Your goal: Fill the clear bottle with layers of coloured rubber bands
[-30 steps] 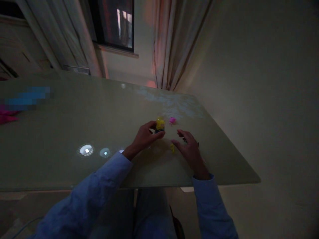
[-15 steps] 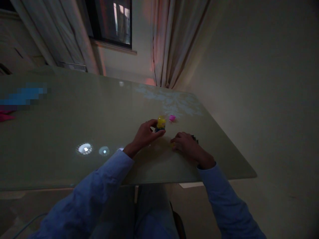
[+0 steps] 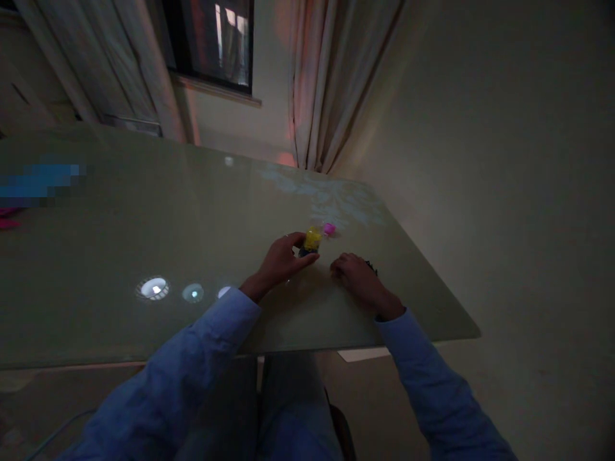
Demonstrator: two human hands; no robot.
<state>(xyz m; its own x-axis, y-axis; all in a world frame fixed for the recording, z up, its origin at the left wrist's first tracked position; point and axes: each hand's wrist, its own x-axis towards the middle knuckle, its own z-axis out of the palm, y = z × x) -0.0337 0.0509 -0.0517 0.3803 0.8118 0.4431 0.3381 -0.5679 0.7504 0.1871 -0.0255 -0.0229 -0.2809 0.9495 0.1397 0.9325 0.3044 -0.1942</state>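
My left hand is closed around a small clear container, with yellow stuff in its upper part and dark stuff at the bottom. The thumb presses its near side. A pink piece, perhaps a cap, lies on the table just beyond the container. To the right, my right hand rests low over the table with its fingers curled together. What its fingertips hold, if anything, is hidden. Some small dark pieces show past the back of that hand, partly covered by it.
The glossy table carries lamp reflections at its left front. Far left lie a blurred blue thing and a pink thing. A wall runs along the right side; curtains hang behind.
The yellow-orange bit seen at my right fingertips no longer shows. My left hand keeps its hold on the container, which now looks closer to the pink piece. The whole view has shifted slightly.
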